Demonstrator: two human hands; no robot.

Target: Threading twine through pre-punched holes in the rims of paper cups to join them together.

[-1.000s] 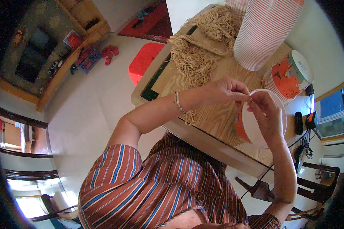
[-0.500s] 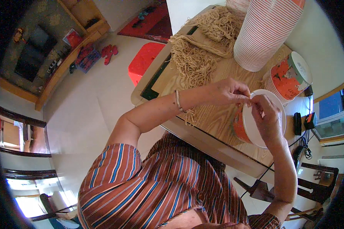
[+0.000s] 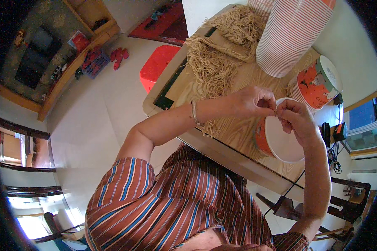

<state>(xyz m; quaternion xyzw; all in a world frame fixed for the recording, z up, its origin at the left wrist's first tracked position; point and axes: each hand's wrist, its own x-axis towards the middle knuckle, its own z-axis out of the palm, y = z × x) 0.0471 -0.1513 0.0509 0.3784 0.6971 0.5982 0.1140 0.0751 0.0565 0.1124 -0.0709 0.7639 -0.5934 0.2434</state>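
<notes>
Over the right part of the table, my left hand (image 3: pixel 255 101) and my right hand (image 3: pixel 299 121) meet with pinched fingertips. Whatever lies between those fingertips is too small to make out. Just below them is an orange paper tub (image 3: pixel 262 140), its round white side facing up and partly covered by my right hand and forearm. A tangled pile of tan strings (image 3: pixel 215 69) lies beyond my left forearm, and a few strands hang over the table's front edge under my left wrist.
A tall stack of nested paper tubs (image 3: pixel 291 39) stands at the back. Beside it lies a shorter orange stack (image 3: pixel 314 88). Black cables (image 3: pixel 334 161) hang at the table's right edge, near a dark wooden chair (image 3: pixel 287 207). A red stool (image 3: pixel 157 67) stands left of the table.
My right hand has shifted slightly right, and its fingers have drawn into a tighter pinch against my left fingertips. My left hand has barely moved.
</notes>
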